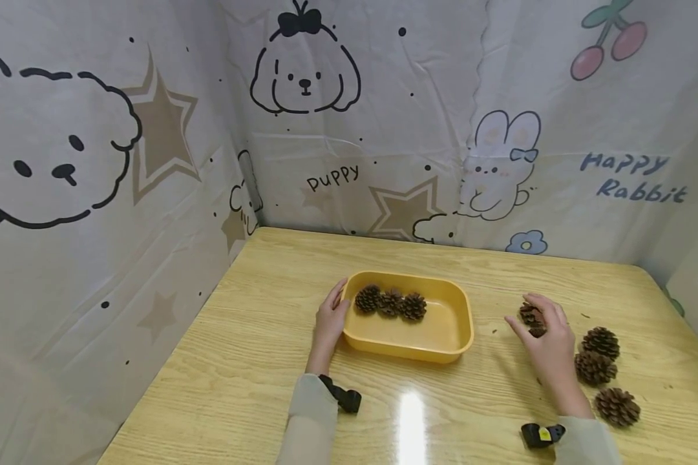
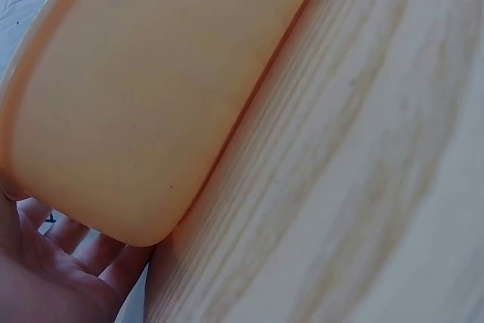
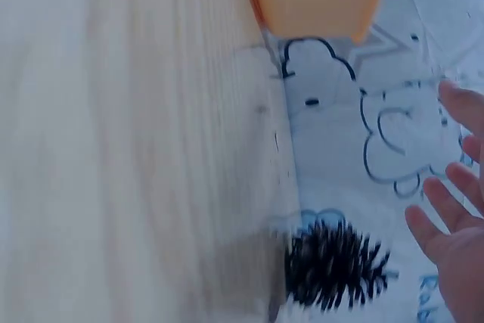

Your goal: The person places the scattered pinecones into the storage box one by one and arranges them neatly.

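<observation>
Beside our left hand (image 1: 330,318) lies the yellow, rounded-rectangular plastic tray (image 1: 407,352), its end held between thumb and fingers, with three brown, woody-scaled pinecones (image 1: 390,303) inside. Our right hand (image 1: 549,345) is spread and holding nothing, just by a dark brown pinecone (image 1: 529,314); three loose pinecones (image 1: 596,368) lie to its right. We are probably reaching to pick up, which calls for closing the fingers. Beneath both hands we have a yellowish wood-grain table (image 1: 238,361); beyond them, white cartoon-printed fabric (image 1: 407,129).
</observation>
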{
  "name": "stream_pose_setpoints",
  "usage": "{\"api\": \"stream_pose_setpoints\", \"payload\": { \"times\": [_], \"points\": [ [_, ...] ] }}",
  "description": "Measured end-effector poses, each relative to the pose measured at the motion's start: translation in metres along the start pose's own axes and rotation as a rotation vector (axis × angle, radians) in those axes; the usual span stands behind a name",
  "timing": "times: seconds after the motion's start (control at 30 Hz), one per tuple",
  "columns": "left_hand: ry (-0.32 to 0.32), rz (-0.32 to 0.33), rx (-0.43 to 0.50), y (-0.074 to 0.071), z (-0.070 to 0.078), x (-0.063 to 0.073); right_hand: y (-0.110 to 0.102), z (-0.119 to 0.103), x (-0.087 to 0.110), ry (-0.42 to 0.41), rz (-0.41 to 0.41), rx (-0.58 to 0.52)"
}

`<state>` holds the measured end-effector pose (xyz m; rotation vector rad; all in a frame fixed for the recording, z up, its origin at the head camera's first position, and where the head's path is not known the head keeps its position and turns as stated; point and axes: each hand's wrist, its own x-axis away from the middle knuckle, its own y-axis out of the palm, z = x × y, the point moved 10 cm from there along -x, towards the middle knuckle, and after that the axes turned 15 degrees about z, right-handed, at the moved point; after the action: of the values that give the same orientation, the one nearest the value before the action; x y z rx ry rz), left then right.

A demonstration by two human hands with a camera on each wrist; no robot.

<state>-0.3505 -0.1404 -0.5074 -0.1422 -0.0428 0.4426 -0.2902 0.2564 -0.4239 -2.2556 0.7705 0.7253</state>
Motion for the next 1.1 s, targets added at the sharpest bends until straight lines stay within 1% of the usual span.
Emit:
{"api": "stream_pose_setpoints", "payload": {
  "times": [0.07,0.17,0.33,0.47,0.6,0.7,0.83,1.1],
  "points": [
    [-0.001,0.002,0.000,-0.001,0.000,-0.001,-0.007,0.010,0.002,0.057,0.008,0.028],
    [-0.005,0.006,-0.001,-0.001,-0.001,-0.002,-0.013,0.021,0.004,0.112,0.002,0.064],
    [-0.012,0.010,-0.011,-0.002,-0.002,-0.002,-0.016,0.034,0.009,0.147,-0.037,0.110],
    [-0.014,0.010,-0.006,-0.001,-0.003,-0.002,-0.013,0.046,0.016,0.185,-0.119,0.147],
    [-0.019,0.009,-0.010,-0.001,-0.005,-0.002,-0.006,0.058,0.025,0.229,-0.227,0.176],
    [-0.018,0.013,-0.015,-0.001,-0.005,-0.002,-0.004,0.066,0.030,0.275,-0.279,0.183],
    [-0.012,0.016,-0.014,-0.001,-0.002,-0.001,-0.004,0.072,0.033,0.299,-0.293,0.187],
    [-0.020,0.011,-0.021,0.000,-0.004,-0.001,-0.007,0.074,0.034,0.286,-0.271,0.199]
  ]
}}
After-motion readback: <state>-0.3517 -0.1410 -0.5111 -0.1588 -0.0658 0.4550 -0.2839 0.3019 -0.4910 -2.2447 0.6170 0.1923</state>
